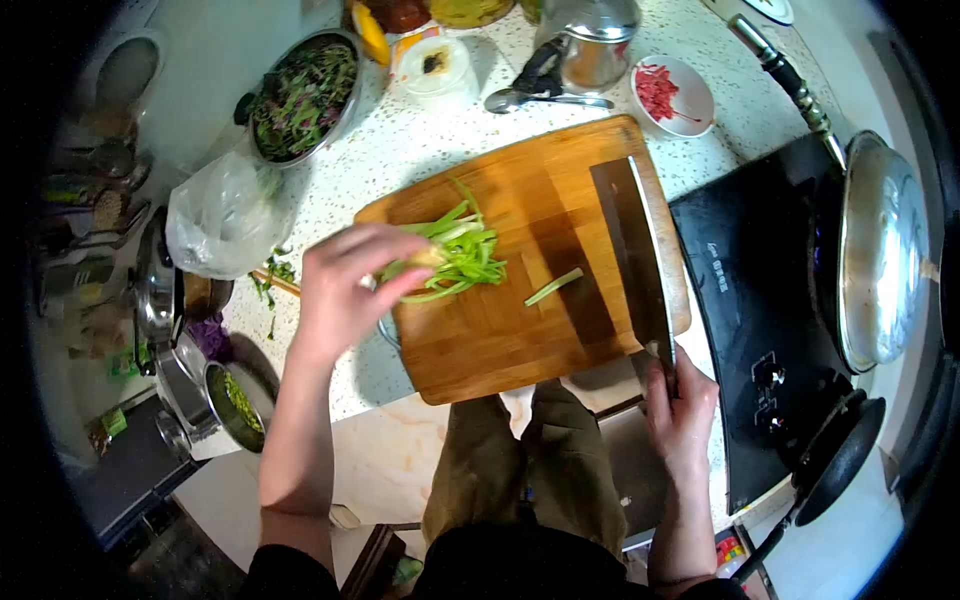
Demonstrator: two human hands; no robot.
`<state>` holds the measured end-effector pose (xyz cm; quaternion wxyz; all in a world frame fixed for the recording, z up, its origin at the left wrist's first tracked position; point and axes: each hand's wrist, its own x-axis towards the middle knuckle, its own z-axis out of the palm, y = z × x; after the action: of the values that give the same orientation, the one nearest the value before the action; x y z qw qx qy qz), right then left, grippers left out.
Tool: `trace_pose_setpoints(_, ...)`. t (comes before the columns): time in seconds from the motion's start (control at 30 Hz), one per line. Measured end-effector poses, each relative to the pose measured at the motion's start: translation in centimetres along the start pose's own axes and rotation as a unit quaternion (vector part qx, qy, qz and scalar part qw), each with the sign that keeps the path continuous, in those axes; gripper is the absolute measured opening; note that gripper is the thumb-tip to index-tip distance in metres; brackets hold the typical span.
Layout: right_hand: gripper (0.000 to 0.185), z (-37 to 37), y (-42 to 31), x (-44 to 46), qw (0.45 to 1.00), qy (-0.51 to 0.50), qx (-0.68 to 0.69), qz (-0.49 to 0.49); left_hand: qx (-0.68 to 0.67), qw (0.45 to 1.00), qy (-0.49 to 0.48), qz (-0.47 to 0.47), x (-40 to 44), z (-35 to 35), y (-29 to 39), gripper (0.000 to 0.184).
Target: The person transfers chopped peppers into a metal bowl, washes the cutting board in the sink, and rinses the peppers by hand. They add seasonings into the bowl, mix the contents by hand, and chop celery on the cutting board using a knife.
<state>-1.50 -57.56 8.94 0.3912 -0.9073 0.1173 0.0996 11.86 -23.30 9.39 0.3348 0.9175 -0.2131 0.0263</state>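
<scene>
A wooden cutting board (pixel 480 345) lies in front of me on the speckled counter. On its left half sits a loose pile of cut green stalks (pixel 478 255), celery-like in look. My left hand (pixel 350 280) reaches over the board's left edge, thumb and fingers pinched at the pile's left end; the fingertips are slightly blurred. One short pale stalk piece (pixel 553 287) lies apart, near the middle of the board. My right hand (pixel 685 405) grips the handle of a cleaver (pixel 640 250). Its broad blade points away from me over the board's right side.
A bowl of leafy greens (pixel 305 95), a plastic bag (pixel 225 215) and a white tub (pixel 437 70) stand beyond the board. A spoon (pixel 545 100) lies near a small bowl of red shreds (pixel 690 100). At right is a black cooktop (pixel 745 230) with a lidded pan (pixel 885 250).
</scene>
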Motion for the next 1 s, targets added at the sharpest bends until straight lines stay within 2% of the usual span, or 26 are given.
trace_pose_setpoints(0.1, 0.037, -0.2, 0.6, -0.1, 1.0, 0.017, -0.006, -0.016, -0.019, 0.998, 0.025, 0.048, 1.1, 3.7, 5.2, 0.031)
trace_pose_setpoints(0.13, 0.04, -0.4, 0.6, -0.2, 1.0, 0.017, -0.018, -0.01, -0.032, 0.999, 0.008, 0.018, 1.8, 5.4, 7.0, 0.032)
trace_pose_setpoints(0.17, 0.042, -0.7, 0.5, -0.2, 1.0, 0.016, -0.014, -0.011, -0.014, 0.998, 0.037, 0.051, 2.6, 7.7, 7.9, 0.03)
trace_pose_setpoints(0.23, 0.043, -1.0, 0.4, -0.2, 0.999, 0.032, -0.02, -0.017, 0.009, 0.997, 0.051, 0.064, 3.8, 12.5, 7.6, 0.028)
trace_pose_setpoints(0.37, 0.042, -1.3, 0.5, -0.2, 0.999, 0.023, -0.017, -0.014, 0.021, 0.999, 0.027, 0.018, 4.4, 17.5, 5.7, 0.022)
trace_pose_setpoints(0.5, 0.042, -0.5, 0.9, -0.4, 0.999, 0.024, -0.002, -0.022, 0.001, 0.998, 0.069, 0.001, 4.7, 17.3, 6.2, 0.021)
trace_pose_setpoints(0.57, 0.042, -0.2, 0.8, -0.3, 1.0, 0.013, -0.002, -0.023, -0.034, 0.995, 0.06, 0.066, 4.5, 17.5, 5.5, 0.02)
trace_pose_setpoints(0.6, 0.041, 0.0, 0.9, -0.3, 1.0, 0.007, -0.003, -0.021, -0.034, 0.995, 0.059, 0.067, 4.4, 17.4, 5.4, 0.02)
trace_pose_setpoints(0.87, 0.04, 1.0, 0.4, -0.3, 0.998, 0.002, -0.057, -0.037, -0.01, 0.998, 0.04, 0.044, 4.8, 17.5, 5.9, 0.02)
trace_pose_setpoints(1.0, 0.043, 1.6, -0.9, 0.4, 0.991, -0.014, -0.132, -0.026, -0.013, 0.999, 0.038, 0.02, 4.7, 17.5, 5.6, 0.022)
